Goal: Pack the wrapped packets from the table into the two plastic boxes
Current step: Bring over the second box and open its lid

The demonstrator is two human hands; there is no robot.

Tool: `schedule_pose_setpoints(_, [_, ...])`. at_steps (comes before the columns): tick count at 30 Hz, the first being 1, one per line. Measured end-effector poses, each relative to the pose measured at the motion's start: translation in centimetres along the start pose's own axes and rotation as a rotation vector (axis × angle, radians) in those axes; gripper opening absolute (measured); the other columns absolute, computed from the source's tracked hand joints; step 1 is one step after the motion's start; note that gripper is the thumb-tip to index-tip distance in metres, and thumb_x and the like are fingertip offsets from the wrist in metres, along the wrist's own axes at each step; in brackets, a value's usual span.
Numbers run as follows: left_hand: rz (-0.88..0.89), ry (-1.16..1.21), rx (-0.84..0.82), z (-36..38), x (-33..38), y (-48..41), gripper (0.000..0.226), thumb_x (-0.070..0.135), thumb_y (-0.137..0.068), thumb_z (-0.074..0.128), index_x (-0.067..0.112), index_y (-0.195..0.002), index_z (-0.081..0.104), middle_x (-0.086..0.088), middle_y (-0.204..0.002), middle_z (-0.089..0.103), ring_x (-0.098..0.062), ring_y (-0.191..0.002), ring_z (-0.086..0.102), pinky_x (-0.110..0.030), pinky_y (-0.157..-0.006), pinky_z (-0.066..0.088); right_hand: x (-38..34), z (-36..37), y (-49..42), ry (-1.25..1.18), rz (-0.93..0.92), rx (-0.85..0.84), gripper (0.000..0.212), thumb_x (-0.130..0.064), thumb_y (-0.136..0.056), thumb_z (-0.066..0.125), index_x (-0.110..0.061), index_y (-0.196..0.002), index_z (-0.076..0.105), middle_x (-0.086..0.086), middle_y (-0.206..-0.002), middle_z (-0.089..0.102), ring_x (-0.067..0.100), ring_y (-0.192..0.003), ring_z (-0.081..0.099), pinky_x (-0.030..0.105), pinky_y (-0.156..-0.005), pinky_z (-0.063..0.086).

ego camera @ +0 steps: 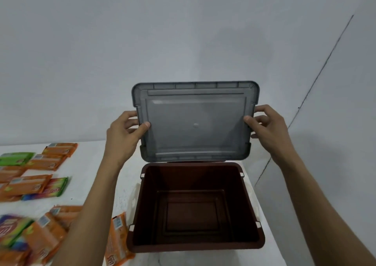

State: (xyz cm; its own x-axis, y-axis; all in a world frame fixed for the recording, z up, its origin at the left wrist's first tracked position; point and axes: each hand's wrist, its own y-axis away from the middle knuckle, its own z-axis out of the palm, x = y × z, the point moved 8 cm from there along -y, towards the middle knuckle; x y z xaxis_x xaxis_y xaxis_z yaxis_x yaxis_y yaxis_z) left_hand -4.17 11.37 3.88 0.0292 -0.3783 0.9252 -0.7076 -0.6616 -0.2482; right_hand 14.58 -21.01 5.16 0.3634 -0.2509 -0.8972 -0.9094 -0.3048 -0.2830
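A brown plastic box [252,204] stands open and empty on the white table, right in front of me. Above its far edge I hold its grey translucent lid [195,123] upright, underside facing me. My left hand [124,135] grips the lid's left edge and my right hand [268,127] grips its right edge. Several wrapped packets lie on the table to the left: orange packets [42,186], a green packet [16,158], a multicoloured packet [12,229], and one orange packet [118,239] leaning by the box's near left corner. Only one box is in view.
The white table [95,176] ends at a bare grey wall [162,42] behind the box. Its right edge runs close beside the box, with grey floor [335,143] beyond. The packets crowd the table's left part.
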Motion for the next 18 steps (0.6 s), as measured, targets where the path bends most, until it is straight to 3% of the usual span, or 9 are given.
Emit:
schedule_pose_setpoints(3, [-0.037,-0.056,-0.017,1.0,-2.2,-0.7,0.024,0.026,-0.085,0.071,0.023,-0.107,0.061,-0.002,-0.106,0.07,-0.02,-0.09,0.069,-0.045,-0.083,0.057,2.2,0.6,-0.3,0.087,0.02,-0.002,0.016,-0.032,-0.092,0.065,-0.024,-0.102,0.057,0.006,-0.088,0.069,0.028,-0.083,0.067,0.049,-0.074,0.058])
schedule_pose_setpoints(7, [-0.055,-0.179,-0.058,2.3,-4.9,-0.6,0.021,0.026,-0.086,0.07,0.022,-0.103,0.059,-0.005,-0.11,0.069,-0.014,-0.083,0.067,-0.035,-0.073,0.057,5.4,1.9,0.2,0.167,0.074,-0.009,0.018,-0.034,-0.091,0.066,-0.02,-0.098,0.058,0.006,-0.093,0.067,0.023,-0.081,0.067,0.049,-0.073,0.059])
schedule_pose_setpoints(10, [-0.093,-0.275,-0.084,3.0,-7.1,-0.5,0.021,0.036,-0.086,0.069,0.023,-0.099,0.059,-0.005,-0.109,0.069,-0.018,-0.085,0.065,-0.04,-0.08,0.057,7.7,2.9,0.7,0.214,0.153,-0.031,0.026,-0.04,-0.089,0.067,-0.015,-0.09,0.06,0.006,-0.088,0.068,0.024,-0.078,0.069,0.049,-0.071,0.06])
schedule_pose_setpoints(14, [-0.142,-0.288,-0.093,3.3,-9.3,-0.7,0.031,0.055,-0.086,0.06,0.023,-0.089,0.062,-0.005,-0.103,0.071,-0.023,-0.093,0.067,-0.048,-0.083,0.056,9.1,4.0,1.2,0.179,0.221,-0.032,0.037,-0.044,-0.088,0.067,-0.007,-0.086,0.062,0.008,-0.082,0.067,0.026,-0.079,0.07,0.039,-0.064,0.062])
schedule_pose_setpoints(18, [-0.179,-0.332,-0.124,3.9,-10.5,-0.8,0.05,0.064,-0.088,0.047,0.019,-0.096,0.066,-0.003,-0.1,0.071,-0.024,-0.093,0.067,-0.047,-0.082,0.055,10.8,4.8,1.4,0.193,0.279,-0.036,0.044,-0.055,-0.086,0.065,-0.011,-0.082,0.064,0.009,-0.079,0.068,0.026,-0.076,0.07,0.048,-0.07,0.061])
